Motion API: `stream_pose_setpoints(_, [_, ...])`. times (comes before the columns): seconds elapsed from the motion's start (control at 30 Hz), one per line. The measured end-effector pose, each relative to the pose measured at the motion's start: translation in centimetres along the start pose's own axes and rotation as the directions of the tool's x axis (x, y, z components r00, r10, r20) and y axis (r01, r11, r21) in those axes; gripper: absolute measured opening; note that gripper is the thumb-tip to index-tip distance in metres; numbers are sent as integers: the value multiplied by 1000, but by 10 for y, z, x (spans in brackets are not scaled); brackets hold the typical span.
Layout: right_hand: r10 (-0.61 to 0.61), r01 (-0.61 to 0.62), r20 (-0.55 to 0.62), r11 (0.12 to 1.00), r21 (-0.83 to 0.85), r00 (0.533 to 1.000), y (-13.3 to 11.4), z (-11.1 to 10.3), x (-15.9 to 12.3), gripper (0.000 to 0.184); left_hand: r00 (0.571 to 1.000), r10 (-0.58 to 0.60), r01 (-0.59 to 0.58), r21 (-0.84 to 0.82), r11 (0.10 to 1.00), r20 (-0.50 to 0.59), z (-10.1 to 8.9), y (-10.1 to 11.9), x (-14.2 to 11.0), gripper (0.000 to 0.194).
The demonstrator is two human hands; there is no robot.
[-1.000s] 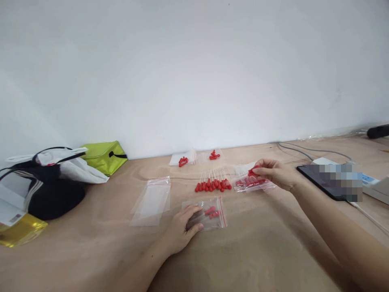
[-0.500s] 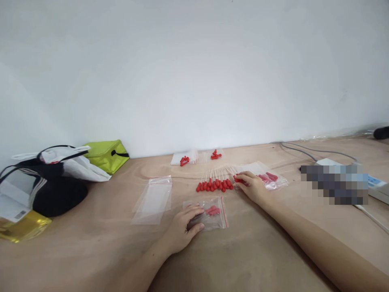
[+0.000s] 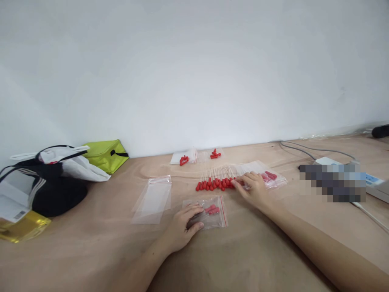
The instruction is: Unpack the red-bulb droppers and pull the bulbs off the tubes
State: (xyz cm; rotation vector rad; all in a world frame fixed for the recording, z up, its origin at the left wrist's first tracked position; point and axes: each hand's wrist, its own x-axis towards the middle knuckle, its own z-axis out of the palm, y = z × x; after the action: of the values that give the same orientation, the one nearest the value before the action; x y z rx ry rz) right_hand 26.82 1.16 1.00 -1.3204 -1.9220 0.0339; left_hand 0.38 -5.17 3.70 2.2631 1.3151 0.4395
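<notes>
Head view, rounded red tips [image 3: 216, 183], clear bag [image 3: 216, 221]

Clear glossy plastic bag [image 3: 219, 221] on smooth wooden tabletop [image 3: 258, 251].

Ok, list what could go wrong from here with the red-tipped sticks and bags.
The right hand is at the end of the row of red-tipped sticks, which lie close together, so a nudge might scatter them. The clear bag under the left hand looks thin and might crumple or slide if that hand shifts. The flat bags overlap loosely and could slip apart if brushed.
</notes>
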Motion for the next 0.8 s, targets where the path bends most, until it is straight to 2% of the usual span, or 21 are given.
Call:
stream_pose_setpoints(0.07, [-73, 58, 138, 992, 115, 988, -12, -1, -4, 22, 1000, 8, -8, -1, 1000, -16, 1, 0, 0, 32])
stream_pose_setpoints(0.13, [-128, 74, 268, 976, 202, 955, -23, 1, -9, 19, 999, 9, -9, 2, 1000, -33, 2, -1, 0, 31])
stream_pose_setpoints(0.27, [-138, 47, 397, 972, 230, 907, -37, 8, -15, 20, 1000, 7, -6, 29, 1000, -17, 3, -2, 1, 34])
stream_pose_setpoints(0.4, [-126, 57, 459, 985, 162, 880, -46, 15, -14, 28, 998, 34, -37, 57, 998, 49, 0, 0, 1, 44])
stream_pose_setpoints(0.53, [-133, 79, 481, 988, 130, 866, -51, 16, -14, 29, 996, 33, -39, 75, 996, 80, -2, 1, 0, 51])
stream_pose_setpoints(0.7, [-118, -13, 475, 965, 263, 872, -49, 12, -17, 22, 997, 40, -44, 75, 996, 62, 1, -2, 0, 36])
stream_pose_setpoints(0.8, [-119, -118, 509, 905, 409, 853, -44, 9, -17, 17, 998, 35, -40, 93, 995, 55, 2, -2, 0, 36])
